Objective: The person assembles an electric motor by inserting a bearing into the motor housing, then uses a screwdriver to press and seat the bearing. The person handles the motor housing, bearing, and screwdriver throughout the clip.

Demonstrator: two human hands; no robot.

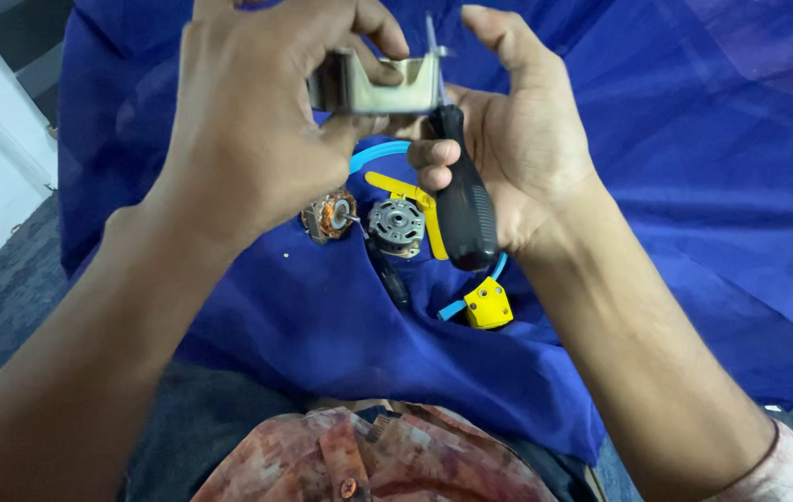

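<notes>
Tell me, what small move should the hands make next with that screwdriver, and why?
Probably turn the black-handled screwdriver a little: the right hand grips it with its shaft up against the grey metal bracket, which the left hand holds steady above the blue cloth.

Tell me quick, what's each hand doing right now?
Left hand: closed around a metal housing.
Right hand: closed on a black-handled screwdriver, its tip up at the housing.

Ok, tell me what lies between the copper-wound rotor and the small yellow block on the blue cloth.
In the head view, between the copper-wound rotor and the yellow block lie a round grey motor part and a dark tool handle on the blue cloth.
</notes>
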